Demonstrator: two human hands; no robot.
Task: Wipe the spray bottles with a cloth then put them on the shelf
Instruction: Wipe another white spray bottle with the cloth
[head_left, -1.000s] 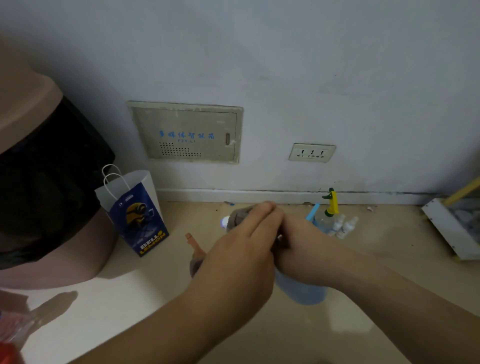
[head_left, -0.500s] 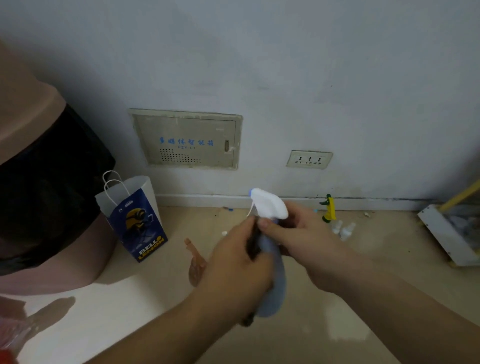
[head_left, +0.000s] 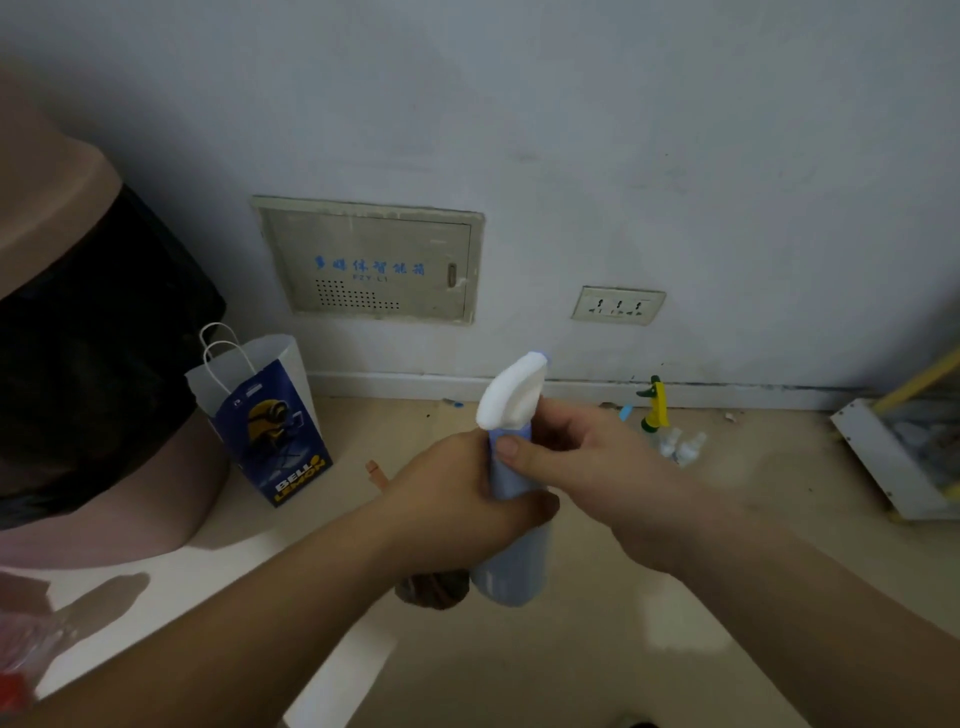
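1. Head view, writing: a white and blue paper bag (head_left: 270, 426) stands on the floor (head_left: 675, 597) by the wall. It carries a yellow cartoon figure and the words "BELL LEMON" near its base.
2. A beige wall panel (head_left: 371, 260) above the bag bears a row of blue characters, with a smaller line beneath that is too soft to read surely. To its right sits a wall socket (head_left: 618, 305).
3. Task thing: the spray bottle (head_left: 511, 571), pale blue with a white trigger head, is held up in the air between both hands, roughly upright, with its head tipped towards the wall.
4. The left hand (head_left: 457, 504) comes in from below left, its fingers curled round the middle of the bottle's body. A brown cloth (head_left: 431, 590) bunches out under this hand, touching the bottle's lower part. Whether it lies between palm and bottle cannot be seen.
5. The right hand (head_left: 587, 467) reaches in from the right, clamped on the bottle's neck just under the trigger head, thumb pressed on the near side.
6. On the floor by the skirting stands a yellow-topped sprayer (head_left: 655, 405), with small white bottles (head_left: 680, 447) just beside it.
7. At the left is a brown bin (head_left: 47, 208) with a black liner.
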